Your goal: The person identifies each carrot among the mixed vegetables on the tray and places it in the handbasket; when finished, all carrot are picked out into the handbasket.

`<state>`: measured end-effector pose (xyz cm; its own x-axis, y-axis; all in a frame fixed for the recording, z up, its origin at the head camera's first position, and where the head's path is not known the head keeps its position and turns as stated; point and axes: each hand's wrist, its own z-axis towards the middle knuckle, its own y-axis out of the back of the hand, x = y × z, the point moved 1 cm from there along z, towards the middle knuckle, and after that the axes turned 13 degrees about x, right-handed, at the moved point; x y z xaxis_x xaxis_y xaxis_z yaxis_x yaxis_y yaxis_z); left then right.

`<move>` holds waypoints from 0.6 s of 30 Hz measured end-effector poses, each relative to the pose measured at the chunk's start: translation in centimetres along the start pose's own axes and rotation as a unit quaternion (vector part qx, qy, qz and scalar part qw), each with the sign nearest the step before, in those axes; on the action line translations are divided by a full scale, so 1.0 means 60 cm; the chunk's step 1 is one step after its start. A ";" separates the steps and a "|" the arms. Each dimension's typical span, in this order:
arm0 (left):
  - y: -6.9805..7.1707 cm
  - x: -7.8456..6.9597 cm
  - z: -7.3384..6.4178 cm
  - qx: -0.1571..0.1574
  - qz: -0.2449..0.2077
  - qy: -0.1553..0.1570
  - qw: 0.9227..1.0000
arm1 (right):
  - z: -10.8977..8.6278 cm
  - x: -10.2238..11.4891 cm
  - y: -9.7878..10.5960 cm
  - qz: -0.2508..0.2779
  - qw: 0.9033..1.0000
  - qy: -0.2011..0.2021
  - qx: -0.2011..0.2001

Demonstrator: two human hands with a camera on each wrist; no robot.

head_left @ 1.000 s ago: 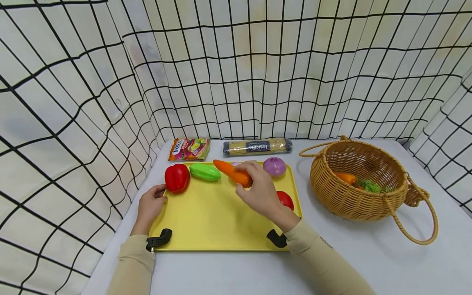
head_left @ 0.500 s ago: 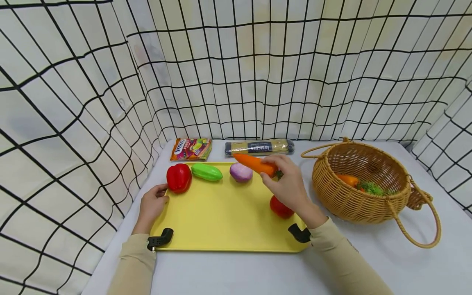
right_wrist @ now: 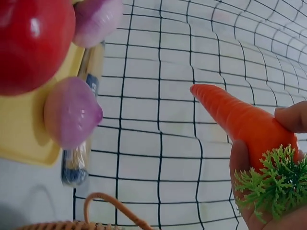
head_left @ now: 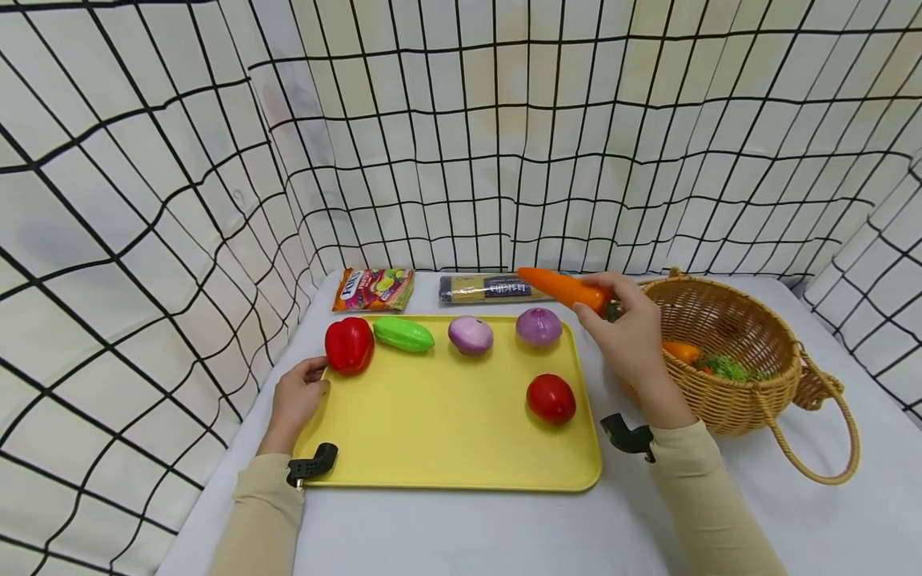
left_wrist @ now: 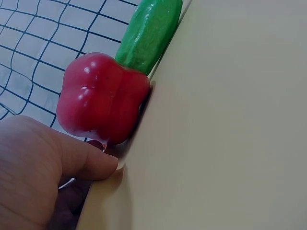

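Note:
My right hand (head_left: 634, 344) pinches an orange carrot (head_left: 565, 290) by its thick end, in the air between the yellow tray (head_left: 446, 432) and the wicker basket (head_left: 691, 400). In the right wrist view green leafy tops (right_wrist: 276, 184) show at the palm. At the tray's left side my left hand (head_left: 297, 404) grips the rim, its thumb (left_wrist: 98, 163) on top and fingers partly hidden below. Just beyond that thumb sits a red bell pepper (head_left: 349, 346). Along the tray's far side lie a green ridged vegetable (head_left: 403, 334) and two purple onions (head_left: 471, 336). A red tomato (head_left: 551, 399) is at the right.
Behind the tray lie a colourful candy bag (head_left: 373, 290) and a pasta packet (head_left: 479, 289), partly covered by the carrot. An orange vegetable (head_left: 680, 350) and greenery are inside the basket. Black netting (head_left: 461, 160) over white cloth surrounds the table.
My right hand has carried the carrot rightward from above the tray to the basket's left side, uncovering the onions and tomato. The left hand stays at the tray's rim.

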<state>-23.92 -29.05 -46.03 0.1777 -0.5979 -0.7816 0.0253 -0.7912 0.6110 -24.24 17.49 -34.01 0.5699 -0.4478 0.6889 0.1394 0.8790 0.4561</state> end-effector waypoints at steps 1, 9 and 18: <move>0.000 0.001 0.000 -0.001 0.001 -0.001 1.000 | -0.001 -0.002 0.005 0.005 1.000 -0.009 -0.001; 0.001 0.005 -0.001 0.004 0.000 -0.004 1.000 | -0.001 0.017 0.033 -0.002 0.999 -0.043 -0.016; 0.001 0.001 0.000 0.002 -0.001 -0.002 1.000 | -0.002 0.001 0.088 -0.007 0.994 -0.094 -0.053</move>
<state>-23.89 -29.14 -46.03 0.1741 -0.5972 -0.7829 0.0207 -0.7927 0.6093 -23.38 22.11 -31.65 0.4071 -0.4739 0.7808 0.2362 0.8804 0.4112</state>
